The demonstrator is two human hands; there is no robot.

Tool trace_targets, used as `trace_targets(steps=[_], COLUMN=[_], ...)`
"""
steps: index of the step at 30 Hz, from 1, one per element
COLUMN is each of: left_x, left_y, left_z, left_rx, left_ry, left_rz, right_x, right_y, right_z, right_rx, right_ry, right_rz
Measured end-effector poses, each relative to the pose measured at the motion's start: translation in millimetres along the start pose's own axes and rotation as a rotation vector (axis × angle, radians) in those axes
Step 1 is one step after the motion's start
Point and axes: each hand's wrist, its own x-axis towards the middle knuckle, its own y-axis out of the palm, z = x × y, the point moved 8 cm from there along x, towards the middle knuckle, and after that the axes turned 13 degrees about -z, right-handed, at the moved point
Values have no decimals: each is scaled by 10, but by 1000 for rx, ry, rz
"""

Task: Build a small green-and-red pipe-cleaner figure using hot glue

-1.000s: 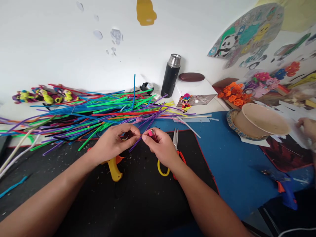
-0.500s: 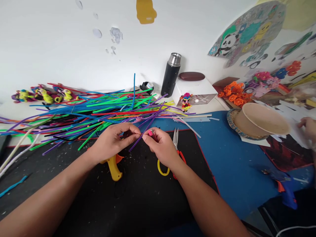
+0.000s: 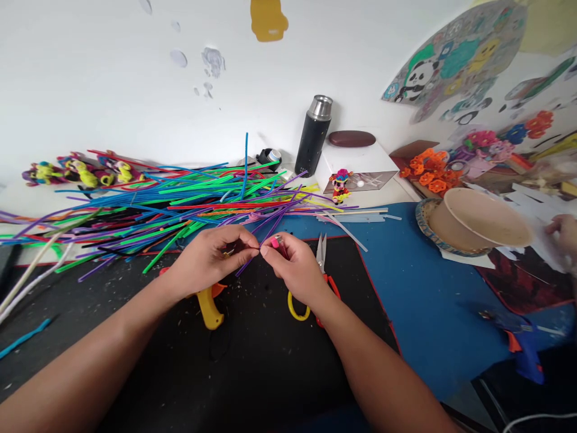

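Observation:
My left hand (image 3: 220, 255) and my right hand (image 3: 293, 264) meet fingertip to fingertip over the black mat. Both pinch at something small and dark between them, too tiny to name. Tucked in the curled fingers of my right hand is a small pink-and-dark-red piece (image 3: 277, 242), mostly hidden. Behind the fingertips run purple pipe cleaners (image 3: 274, 219) from the pile. A yellow glue gun (image 3: 210, 310) lies below my left hand, its front part covered by it. Beside my right wrist rest scissors (image 3: 321, 255) with red and yellow handles, blades pointing away.
A big heap of coloured pipe cleaners (image 3: 180, 204) lies along the wall. Behind stand a black thermos (image 3: 311, 141), a white box (image 3: 374, 165) and a small pipe-cleaner figure (image 3: 341, 186). At right are a beige bowl (image 3: 487, 219), a blue glue gun (image 3: 525, 349) and another person's hand (image 3: 563, 231).
My hands stay almost in place, fingertips drawn slightly closer together at the pinch. The whole view has shifted very slightly.

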Motion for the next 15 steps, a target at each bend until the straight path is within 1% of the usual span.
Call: trace_targets(steps=[4, 12, 15], left_x=[-18, -62, -68], left_y=[18, 4, 6], left_z=[-47, -137, -167], left_rx=[26, 96, 135], left_ry=[51, 210, 271], left_rz=[-1, -74, -82], right_x=[-3, -4, 0], right_y=[-2, -9, -14], right_z=[13, 26, 14], right_rx=[-10, -27, -33], right_ry=[-3, -19, -21], right_rz=[-2, -11, -17])
